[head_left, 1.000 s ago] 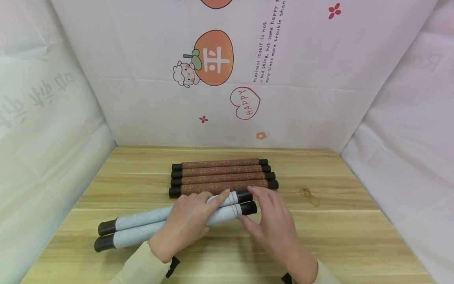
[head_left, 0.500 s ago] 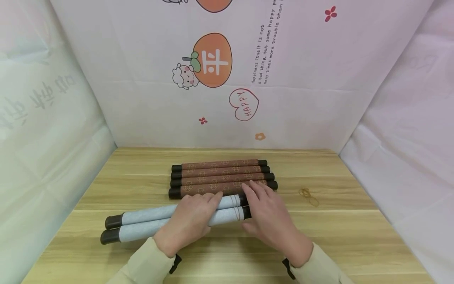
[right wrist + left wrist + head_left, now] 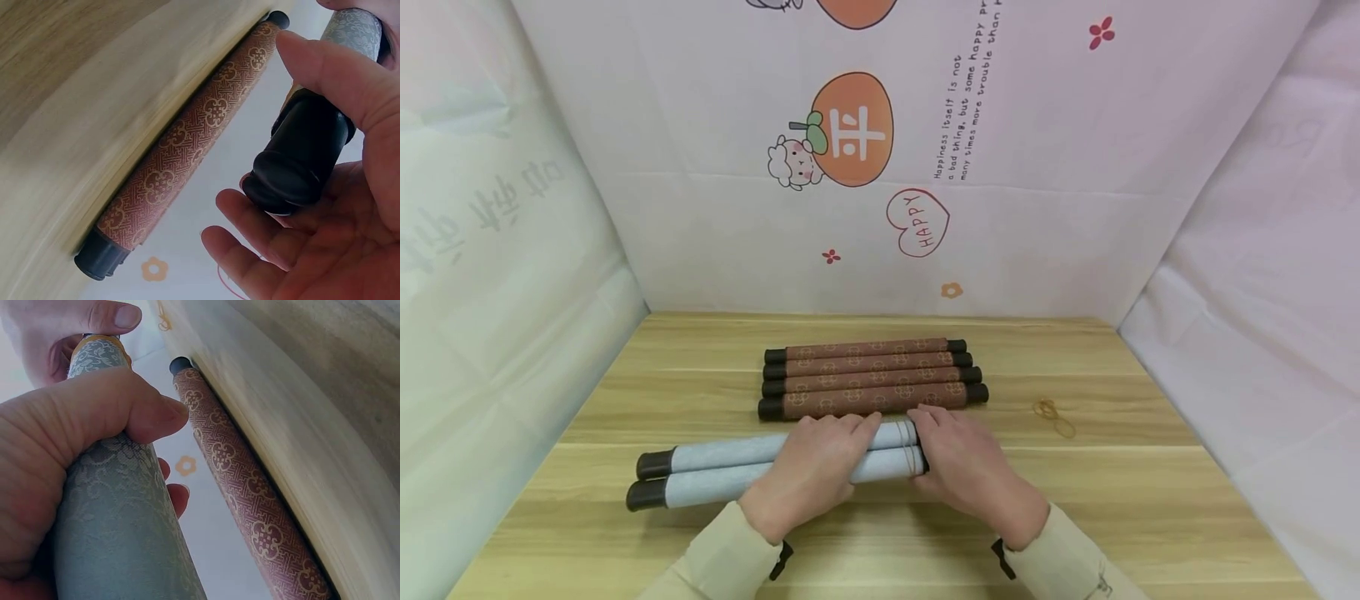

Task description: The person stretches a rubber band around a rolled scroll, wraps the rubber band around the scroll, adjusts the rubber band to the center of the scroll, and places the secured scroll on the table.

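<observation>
Head view: behind the brown patterned rolls point(image 3: 872, 380), a pale printed cloth point(image 3: 1037, 242); beneath them, a wood-grain table point(image 3: 1150, 500). Four in that brown row, side by side, black at the ends. On the near side of the brown rolls, slanting out past their left end, two pale blue rolls point(image 3: 730, 480), parallel and touching, with dark end caps point(image 3: 647, 495). Gripped from above by the left hand point(image 3: 820, 462), just in front of the brown rolls. Held at the other end by the right hand point(image 3: 966, 467), in front of the brown row's right part, with fingers over the top and, in the right wrist view, caps between thumb and loosely bent fingers. Compared with a second ago, shifted rightward and closer to parallel with the brown rolls; formerly touched by fingertips, now more fully held. Probably a steadying of the pair, already banded at one end. Around that right end, thin elastic bands point(image 3: 913, 458). Right of the brown rolls, tangled together, loose bands point(image 3: 1047, 408).
</observation>
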The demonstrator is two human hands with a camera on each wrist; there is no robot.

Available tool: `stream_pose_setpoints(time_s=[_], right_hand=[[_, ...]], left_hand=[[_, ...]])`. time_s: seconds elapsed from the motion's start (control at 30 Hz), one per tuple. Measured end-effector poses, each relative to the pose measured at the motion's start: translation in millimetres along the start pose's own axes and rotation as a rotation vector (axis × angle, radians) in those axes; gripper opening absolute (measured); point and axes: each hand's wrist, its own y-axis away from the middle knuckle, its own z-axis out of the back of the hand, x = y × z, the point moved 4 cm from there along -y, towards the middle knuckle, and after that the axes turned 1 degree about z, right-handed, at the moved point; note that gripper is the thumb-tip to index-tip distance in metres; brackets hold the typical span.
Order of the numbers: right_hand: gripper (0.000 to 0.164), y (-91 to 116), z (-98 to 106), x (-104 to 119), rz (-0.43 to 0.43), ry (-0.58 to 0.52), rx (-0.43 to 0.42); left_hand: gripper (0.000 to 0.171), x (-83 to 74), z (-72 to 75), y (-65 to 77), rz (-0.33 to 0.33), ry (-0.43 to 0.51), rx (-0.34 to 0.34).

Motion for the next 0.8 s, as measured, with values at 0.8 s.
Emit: stream_pose_setpoints(time_s=[0.8], right_hand=[[0.058, 2.7, -10.1, 4.5, -0.007, 0.071, 0.015]], left_hand=[[0.092, -13.9, -1.9, -2.6, -0.039, -0.008, -0.006]])
